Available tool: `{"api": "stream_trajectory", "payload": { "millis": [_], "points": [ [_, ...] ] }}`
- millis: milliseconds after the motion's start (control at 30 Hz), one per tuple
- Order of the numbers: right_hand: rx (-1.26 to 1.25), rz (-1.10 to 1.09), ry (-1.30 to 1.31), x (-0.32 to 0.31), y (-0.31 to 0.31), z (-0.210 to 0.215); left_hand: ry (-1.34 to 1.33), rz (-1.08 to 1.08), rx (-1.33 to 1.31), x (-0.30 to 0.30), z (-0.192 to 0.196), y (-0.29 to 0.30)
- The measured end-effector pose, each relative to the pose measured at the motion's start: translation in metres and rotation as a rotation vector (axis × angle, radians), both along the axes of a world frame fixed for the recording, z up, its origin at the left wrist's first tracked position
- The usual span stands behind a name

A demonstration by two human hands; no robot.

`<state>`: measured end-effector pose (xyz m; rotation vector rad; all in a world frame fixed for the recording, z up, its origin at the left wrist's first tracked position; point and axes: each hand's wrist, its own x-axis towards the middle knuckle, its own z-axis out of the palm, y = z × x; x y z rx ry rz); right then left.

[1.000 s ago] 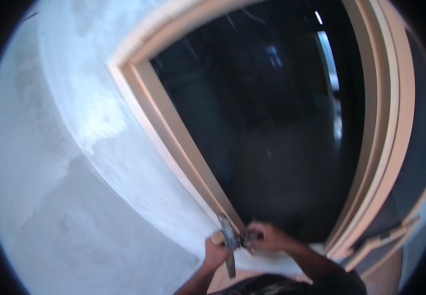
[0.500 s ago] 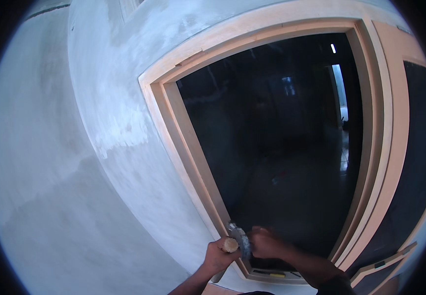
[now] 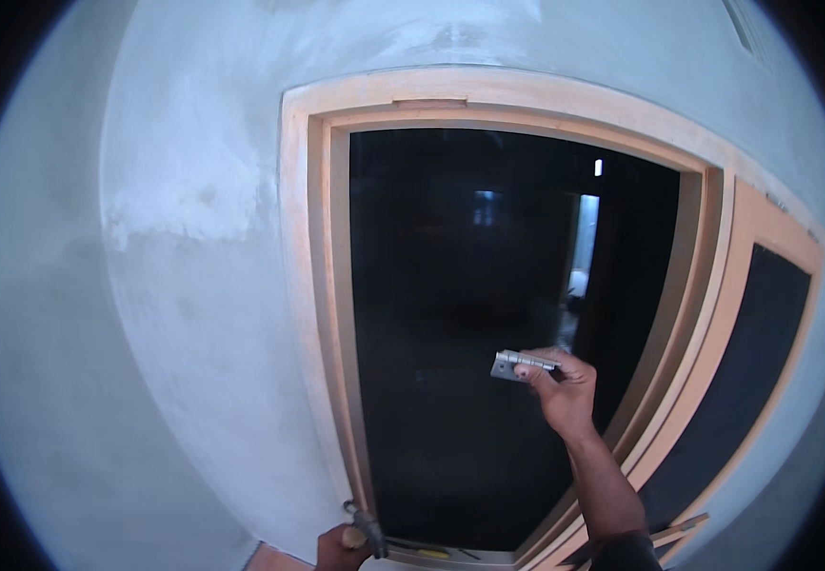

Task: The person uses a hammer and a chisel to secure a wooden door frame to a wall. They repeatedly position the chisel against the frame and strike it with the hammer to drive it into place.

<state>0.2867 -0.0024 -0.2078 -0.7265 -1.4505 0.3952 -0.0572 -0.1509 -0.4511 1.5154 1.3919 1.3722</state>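
Observation:
My right hand (image 3: 566, 388) is raised in front of the dark window opening (image 3: 450, 285), its fingers pinching a silver metal hinge (image 3: 506, 365) by one end. The hinge is held roughly level, with its free end toward the left. Low down, by the bottom left corner of the wooden window frame (image 3: 321, 285), my left hand (image 3: 334, 548) is closed around a hammer (image 3: 368, 531). The round butt of its pale wooden handle faces up, and the dark head lies against the frame's corner. Part of the left hand is cut off by the lower edge.
A yellow-handled tool (image 3: 433, 553) lies on the bottom sill beside a thin dark piece. At the right, a wooden sash (image 3: 731, 262) stands swung out, with metal hinges (image 3: 776, 201) on its top edge. A shallow notch (image 3: 431, 103) is cut in the frame's top. Grey plastered wall (image 3: 193, 314) surrounds it.
My right hand has moved up, away from the left hand and hammer, and now shows the hinge. My left hand with the hammer sits lower left in view. The view has tilted up and turned.

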Motion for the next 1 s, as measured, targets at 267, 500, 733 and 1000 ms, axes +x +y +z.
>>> {"api": "stream_trajectory", "payload": {
  "millis": [267, 500, 733, 1000],
  "points": [
    [0.683, -0.418, -0.604, -0.023, -0.021, 0.160, 0.383, 0.296, -0.337, -0.077, -0.250, -0.049],
    [0.902, -0.796, -0.827, -0.073, -0.008, 0.264, 0.383, 0.342, -0.850, -0.113, -0.422, -0.131],
    [1.124, -0.752, -1.013, -0.069, 0.024, 0.319, 0.649, 0.211, -0.910, -0.093, -0.498, -0.142],
    [1.294, -0.726, -1.155, -0.054, 0.054, 0.319, 0.671, 0.051, -0.859, -0.060, -0.536, -0.103]
  ]
}}
